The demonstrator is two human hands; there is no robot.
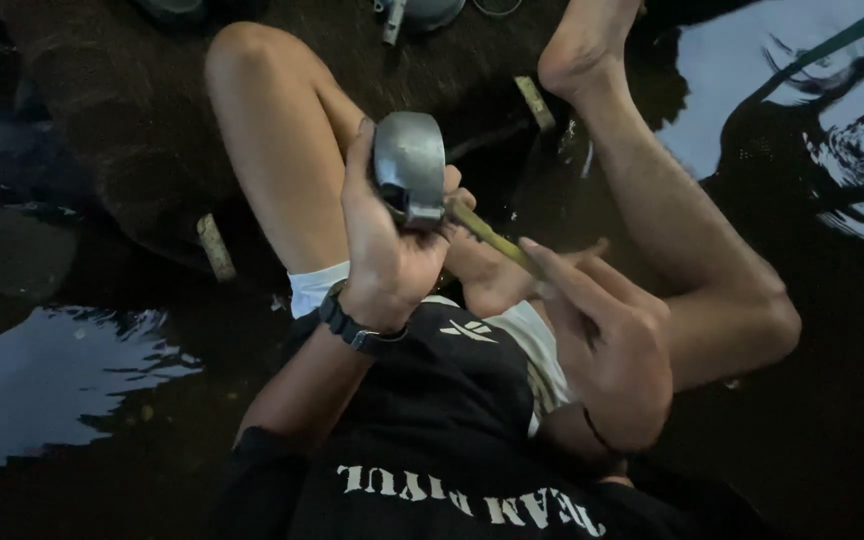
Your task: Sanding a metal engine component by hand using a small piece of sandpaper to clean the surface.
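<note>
Left hand (384, 245) raised, fingers wrapped around grey metal piece (409, 168); right hand (607, 335) fingers pinch yellowish stick (492, 237), tip against piece.

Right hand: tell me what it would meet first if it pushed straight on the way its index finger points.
The right hand points up and left along the yellowish stick it holds. Straight on, it would likely first meet the grey metal part gripped by the left hand, though depth is unclear.

Left hand (387, 250) and right hand (607, 345), fingers curled.
</note>
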